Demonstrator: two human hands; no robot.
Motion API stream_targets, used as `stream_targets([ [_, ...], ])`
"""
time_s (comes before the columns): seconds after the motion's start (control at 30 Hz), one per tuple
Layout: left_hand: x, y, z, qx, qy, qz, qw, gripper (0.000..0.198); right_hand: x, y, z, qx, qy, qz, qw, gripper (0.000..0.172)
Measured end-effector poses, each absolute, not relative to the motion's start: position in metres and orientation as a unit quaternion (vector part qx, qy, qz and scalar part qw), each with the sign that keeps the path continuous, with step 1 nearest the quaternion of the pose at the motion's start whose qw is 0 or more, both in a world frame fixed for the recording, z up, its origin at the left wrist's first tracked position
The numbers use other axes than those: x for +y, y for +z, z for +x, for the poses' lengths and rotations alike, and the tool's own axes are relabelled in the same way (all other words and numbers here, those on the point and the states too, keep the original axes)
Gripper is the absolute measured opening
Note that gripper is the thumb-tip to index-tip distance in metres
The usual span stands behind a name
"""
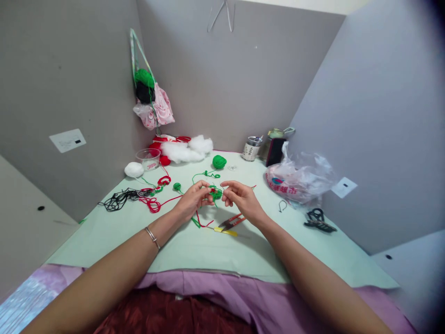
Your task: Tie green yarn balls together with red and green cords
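Observation:
Over the middle of the table, my left hand (193,200) is closed on a small green and red crochet piece (216,193), which shows between the two hands. My right hand (244,200) faces it from the other side, thumb and index finger pinched together near the piece's edge. Whatever sits in that pinch is too thin to name. Below the hands lie thread snips (233,221) with orange-red handles, crossing a yellow-handled crochet hook (225,231). Red yarn (199,220) trails down beside my left hand. A ball of green yarn (219,162) rests beyond the hands.
Tangled black cord (121,199), a white yarn ball (134,170), a clear plastic cup (149,160) and white stuffing (187,149) lie left and back. To the right stand a can (251,149), a phone (276,152), a plastic bag (295,181) and a black hair clip (319,221).

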State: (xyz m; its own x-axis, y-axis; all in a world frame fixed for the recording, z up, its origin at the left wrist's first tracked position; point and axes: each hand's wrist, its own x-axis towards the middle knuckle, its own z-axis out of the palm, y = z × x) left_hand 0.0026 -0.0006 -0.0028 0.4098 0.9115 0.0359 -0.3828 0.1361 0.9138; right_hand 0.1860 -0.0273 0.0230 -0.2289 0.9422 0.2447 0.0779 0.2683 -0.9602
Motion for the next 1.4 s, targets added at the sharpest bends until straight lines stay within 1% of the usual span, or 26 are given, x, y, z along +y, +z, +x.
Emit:
stream_targets([
  [0.2,0.0,-0.003,0.003,0.282,0.465,0.469,0.696,0.027,-0.031,0.027,0.189,-0.634,0.551,-0.362,0.404,0.032],
  [0.37,-0.002,-0.001,0.002,0.284,0.455,0.472,0.7,0.027,-0.039,0.036,0.195,-0.675,0.618,-0.325,0.237,0.032],
  [0.4,-0.002,0.0,0.002,0.284,0.451,0.47,0.703,0.026,-0.04,0.037,0.196,-0.678,0.621,-0.324,0.222,0.032],
  [0.47,-0.003,0.002,0.001,0.286,0.451,0.463,0.707,0.027,-0.04,0.036,0.196,-0.676,0.618,-0.321,0.241,0.032],
  [0.63,-0.002,0.003,0.001,0.288,0.46,0.452,0.708,0.033,-0.032,0.03,0.194,-0.62,0.591,-0.332,0.395,0.031],
  [0.7,-0.002,0.001,0.001,0.291,0.451,0.467,0.703,0.034,-0.028,0.028,0.195,-0.584,0.571,-0.357,0.454,0.036],
  [0.77,-0.001,-0.001,0.001,0.297,0.439,0.488,0.693,0.036,-0.024,0.025,0.196,-0.56,0.549,-0.384,0.487,0.042],
  [0.8,-0.002,-0.001,0.002,0.3,0.433,0.498,0.689,0.037,-0.022,0.023,0.196,-0.557,0.54,-0.395,0.492,0.042],
  [0.93,-0.004,-0.001,0.004,0.312,0.416,0.523,0.675,0.038,-0.02,0.019,0.195,-0.576,0.514,-0.425,0.472,0.029],
  [1.13,-0.006,0.0,0.006,0.317,0.408,0.535,0.669,0.036,-0.026,0.024,0.187,-0.632,0.472,-0.443,0.427,0.029],
  [1.4,-0.005,0.005,0.002,0.258,0.436,0.461,0.728,0.029,-0.015,0.018,0.195,-0.585,0.469,-0.458,0.478,0.029],
])
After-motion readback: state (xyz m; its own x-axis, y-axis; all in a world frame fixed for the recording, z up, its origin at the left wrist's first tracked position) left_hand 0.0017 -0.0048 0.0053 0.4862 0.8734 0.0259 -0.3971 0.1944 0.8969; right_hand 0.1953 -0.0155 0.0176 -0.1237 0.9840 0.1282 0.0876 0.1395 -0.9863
